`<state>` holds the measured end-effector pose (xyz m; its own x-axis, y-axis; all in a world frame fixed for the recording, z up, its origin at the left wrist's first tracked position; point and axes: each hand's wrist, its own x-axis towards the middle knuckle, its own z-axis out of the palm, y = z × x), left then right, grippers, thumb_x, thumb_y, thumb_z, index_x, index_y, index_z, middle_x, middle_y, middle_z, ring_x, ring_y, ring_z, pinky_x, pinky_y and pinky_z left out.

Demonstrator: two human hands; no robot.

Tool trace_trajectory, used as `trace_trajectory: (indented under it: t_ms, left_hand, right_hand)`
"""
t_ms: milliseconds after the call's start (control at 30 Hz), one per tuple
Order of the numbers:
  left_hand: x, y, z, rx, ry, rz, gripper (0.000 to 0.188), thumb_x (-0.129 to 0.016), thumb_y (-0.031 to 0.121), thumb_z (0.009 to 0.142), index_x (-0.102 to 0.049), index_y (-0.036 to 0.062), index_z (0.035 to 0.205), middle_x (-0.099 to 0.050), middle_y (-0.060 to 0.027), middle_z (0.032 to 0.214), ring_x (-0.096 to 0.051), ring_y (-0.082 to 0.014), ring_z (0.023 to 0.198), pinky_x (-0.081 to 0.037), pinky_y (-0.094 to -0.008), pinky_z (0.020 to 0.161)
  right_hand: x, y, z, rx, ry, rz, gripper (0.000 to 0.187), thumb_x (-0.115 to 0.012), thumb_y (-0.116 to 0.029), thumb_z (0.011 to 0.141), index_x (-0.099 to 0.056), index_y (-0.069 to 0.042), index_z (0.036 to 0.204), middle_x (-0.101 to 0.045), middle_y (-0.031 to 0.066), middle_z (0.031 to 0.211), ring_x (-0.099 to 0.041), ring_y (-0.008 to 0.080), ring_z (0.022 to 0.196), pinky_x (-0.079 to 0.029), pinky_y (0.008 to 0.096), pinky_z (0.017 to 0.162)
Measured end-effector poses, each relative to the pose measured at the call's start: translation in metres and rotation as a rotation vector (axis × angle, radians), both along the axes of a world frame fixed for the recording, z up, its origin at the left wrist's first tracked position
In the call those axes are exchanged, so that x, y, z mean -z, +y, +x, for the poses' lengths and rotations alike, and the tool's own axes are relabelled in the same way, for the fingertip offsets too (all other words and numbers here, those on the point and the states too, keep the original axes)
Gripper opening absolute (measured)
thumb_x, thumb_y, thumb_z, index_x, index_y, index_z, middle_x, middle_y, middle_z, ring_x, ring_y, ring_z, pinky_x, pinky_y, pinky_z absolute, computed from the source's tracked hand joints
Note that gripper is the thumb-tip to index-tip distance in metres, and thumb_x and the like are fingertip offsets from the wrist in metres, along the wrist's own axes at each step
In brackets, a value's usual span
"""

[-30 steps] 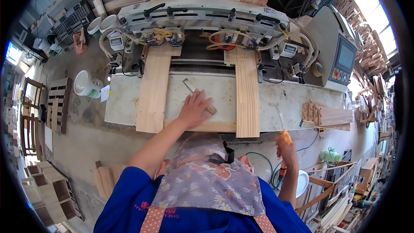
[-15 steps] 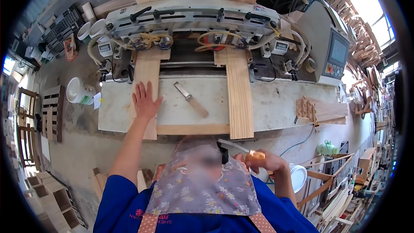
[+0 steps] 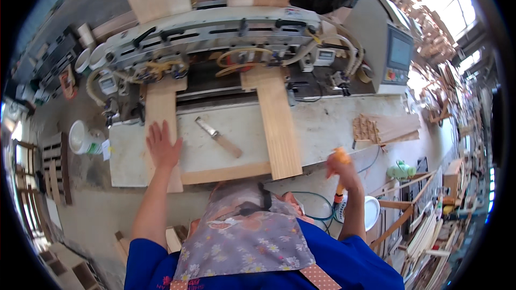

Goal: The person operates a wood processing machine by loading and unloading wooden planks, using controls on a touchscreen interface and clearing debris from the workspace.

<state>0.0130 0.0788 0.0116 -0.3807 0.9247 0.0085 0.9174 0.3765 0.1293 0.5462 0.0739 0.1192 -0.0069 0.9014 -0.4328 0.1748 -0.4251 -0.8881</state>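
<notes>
My left hand [image 3: 164, 147] lies with fingers spread on the left upright board [image 3: 161, 108] of a pale wooden frame. A narrow crosspiece [image 3: 226, 173] joins it at the near end to the right board [image 3: 279, 129]. Both boards run back under the machine's clamps. On the white table inside the frame lies a chisel-like flat metal blade [image 3: 207, 126] with a wooden handle [image 3: 229, 146]. Off the table's near right edge, my right hand [image 3: 344, 174] grips an orange air blow gun [image 3: 339, 156], blurred by motion. Its nozzle cannot be made out now.
A long machine [image 3: 215, 29] with hoses and gauges spans the back, its control panel [image 3: 399, 56] at right. Toothed wood strips [image 3: 384, 128] lie on the table's right. A white bucket [image 3: 83, 138] stands left; a teal hose [image 3: 317, 197] curls near a white round lid [image 3: 372, 212].
My right hand has risen and moved away from my apron with the blow gun. The whole view has shifted and tilted. My left hand stays on the left board.
</notes>
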Motion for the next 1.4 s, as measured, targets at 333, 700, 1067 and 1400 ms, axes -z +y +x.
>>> trace_trajectory:
  t_ms: [333,700,1067,1400]
  left_hand:
    - [0.004,-0.003,0.000,0.056,0.036,0.042,0.080,-0.063,0.041,0.085,-0.025,0.0180,0.152,-0.020,-0.0161,0.157,-0.015,-0.0325,0.146,-0.014,-0.0501,0.117]
    - [0.022,-0.003,-0.010,0.098,0.062,0.112,0.076,-0.060,0.046,0.087,-0.028,0.0211,0.151,-0.024,-0.0149,0.157,-0.017,-0.0328,0.146,-0.015,-0.0502,0.116]
    - [0.031,0.002,-0.011,0.081,0.081,0.149,0.075,-0.058,0.051,0.086,-0.030,0.0235,0.151,-0.025,-0.0121,0.157,-0.019,-0.0311,0.146,-0.016,-0.0503,0.116]
    - [0.029,0.000,-0.013,0.069,0.057,0.130,0.076,-0.059,0.051,0.087,-0.029,0.0236,0.151,-0.024,-0.0114,0.157,-0.017,-0.0293,0.147,-0.013,-0.0486,0.117]
  right_hand:
    - [-0.033,-0.024,0.000,-0.927,0.121,-0.678,0.021,-0.069,-0.015,0.080,-0.070,0.003,0.090,-0.064,0.0065,0.066,-0.057,0.0129,0.055,-0.045,0.0282,0.048]
    - [0.138,-0.095,0.055,-0.676,-0.520,-1.019,0.032,-0.067,-0.031,0.085,-0.066,0.000,0.083,-0.064,0.0078,0.070,-0.058,0.0174,0.052,-0.046,0.0317,0.044]
    - [0.271,-0.217,0.071,-0.324,-0.553,-1.038,0.030,-0.061,-0.029,0.089,-0.065,0.001,0.086,-0.066,0.0134,0.074,-0.062,0.0238,0.057,-0.049,0.0393,0.051]
    - [0.269,-0.146,0.024,-0.132,-0.410,-0.771,0.039,-0.062,-0.033,0.090,-0.064,0.004,0.078,-0.064,0.0101,0.067,-0.052,0.0174,0.044,-0.042,0.0331,0.043]
